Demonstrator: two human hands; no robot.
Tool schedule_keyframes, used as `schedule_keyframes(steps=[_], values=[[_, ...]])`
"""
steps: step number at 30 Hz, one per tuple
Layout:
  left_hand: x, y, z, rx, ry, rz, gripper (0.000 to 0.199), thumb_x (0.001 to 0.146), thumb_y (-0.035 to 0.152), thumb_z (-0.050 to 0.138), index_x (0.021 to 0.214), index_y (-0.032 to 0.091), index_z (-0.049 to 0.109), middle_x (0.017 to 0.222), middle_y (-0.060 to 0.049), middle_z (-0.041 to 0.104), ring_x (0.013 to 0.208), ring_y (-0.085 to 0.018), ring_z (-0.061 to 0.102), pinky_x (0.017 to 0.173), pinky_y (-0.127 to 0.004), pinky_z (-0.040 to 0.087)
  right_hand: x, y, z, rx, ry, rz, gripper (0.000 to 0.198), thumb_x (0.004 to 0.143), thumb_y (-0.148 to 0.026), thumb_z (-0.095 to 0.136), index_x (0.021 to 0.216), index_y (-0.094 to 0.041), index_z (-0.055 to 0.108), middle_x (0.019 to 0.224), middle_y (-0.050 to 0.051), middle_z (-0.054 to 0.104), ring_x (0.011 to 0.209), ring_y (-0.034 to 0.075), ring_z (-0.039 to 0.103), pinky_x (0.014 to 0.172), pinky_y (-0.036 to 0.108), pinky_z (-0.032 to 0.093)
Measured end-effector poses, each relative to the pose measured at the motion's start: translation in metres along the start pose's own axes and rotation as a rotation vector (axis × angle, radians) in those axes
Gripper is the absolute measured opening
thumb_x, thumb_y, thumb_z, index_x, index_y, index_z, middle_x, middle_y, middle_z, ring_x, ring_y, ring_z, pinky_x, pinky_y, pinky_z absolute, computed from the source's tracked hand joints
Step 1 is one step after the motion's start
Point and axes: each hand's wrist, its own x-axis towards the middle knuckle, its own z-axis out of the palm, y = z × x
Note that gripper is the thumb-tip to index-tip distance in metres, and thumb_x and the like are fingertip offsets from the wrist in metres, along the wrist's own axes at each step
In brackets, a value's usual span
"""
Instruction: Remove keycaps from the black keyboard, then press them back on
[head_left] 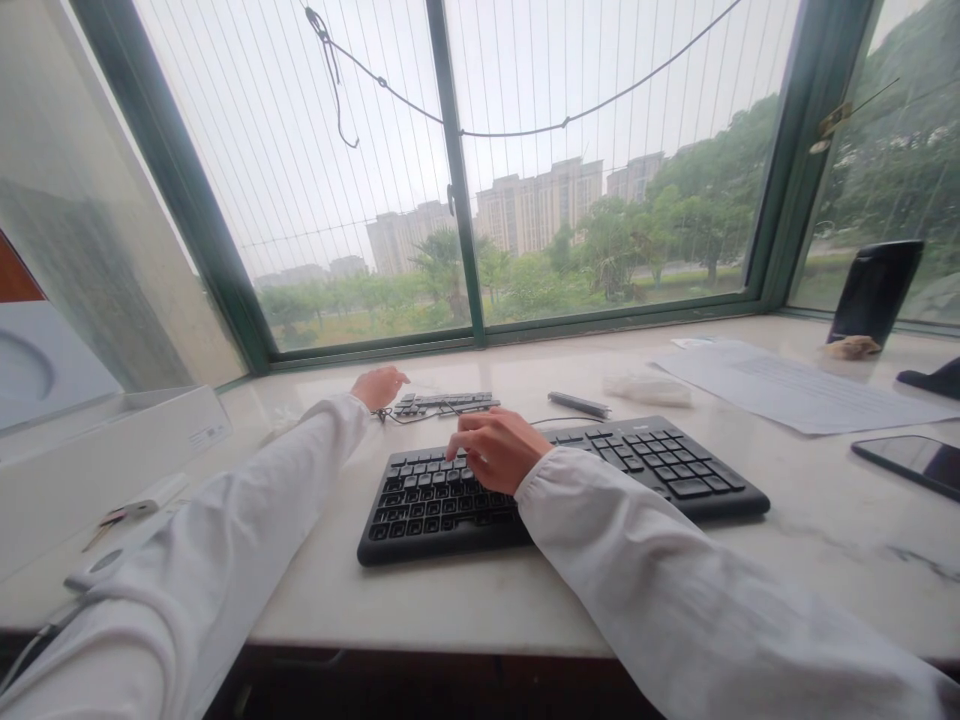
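A black keyboard (420, 548) lies on the pale tabletop; many key positions on its left part show bare sockets, while keycaps sit in the upper rows and the number pad. My right hand (499, 450) is over its upper left keys, fingers bent and apart, the index fingertip down at a keycap; nothing shows in its grip. Farther back, my left hand (379, 387) reaches low over the table beside a group of loose black keycaps (444, 403). Its fingers point right, loosely apart, with no held thing visible. The right hand and sleeve cover the keyboard's middle.
A dark grey bar (578, 404) and a clear plastic bag (646, 390) lie behind the keyboard. To the right are paper sheets (795, 385), a phone (911, 464) and a black upright object (876, 293). Keys (124, 514) and a white box (112, 440) lie left. Windows stand behind.
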Motion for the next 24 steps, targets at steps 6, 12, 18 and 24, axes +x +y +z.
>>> schedule_keyframes(steps=[6,12,18,24], values=[[0.021,-0.006,0.010,-0.111,-0.180,-0.104,0.035,0.094,0.044,0.053,0.112,0.016,0.062,0.114,-0.009,0.063,0.102,-0.021,0.061,0.091,-0.042,0.050,-0.001,0.002,0.002,0.011,0.004,0.003,0.035,0.072,-0.006,0.051,0.089,-0.027,0.074,0.088,-0.001,0.068,0.073,0.013,0.061,0.071,0.028,0.036],[0.036,-0.004,0.017,-0.280,-0.209,-0.195,0.040,0.079,0.054,0.065,0.098,0.019,0.073,0.090,-0.004,0.072,0.076,-0.017,0.064,0.070,-0.027,0.050,-0.001,0.002,0.002,0.012,0.005,0.013,0.033,0.073,-0.006,0.052,0.089,-0.026,0.074,0.087,-0.001,0.068,0.073,0.013,0.060,0.072,0.028,0.036],[0.039,-0.002,0.015,-0.436,-0.165,-0.288,0.058,0.066,0.060,0.072,0.109,0.020,0.073,0.093,-0.007,0.073,0.070,-0.018,0.060,0.055,-0.024,0.042,-0.001,0.001,0.001,-0.003,-0.007,0.016,0.034,0.074,-0.007,0.052,0.089,-0.027,0.074,0.089,-0.001,0.068,0.072,0.013,0.060,0.072,0.029,0.037],[0.026,0.003,-0.006,-0.585,-0.095,-0.250,0.063,0.076,0.065,0.059,0.120,0.020,0.068,0.090,-0.009,0.070,0.071,-0.018,0.057,0.052,-0.026,0.039,-0.001,0.002,-0.002,-0.004,-0.021,0.035,0.034,0.073,-0.006,0.051,0.089,-0.026,0.074,0.089,0.000,0.068,0.073,0.013,0.060,0.072,0.028,0.037]])
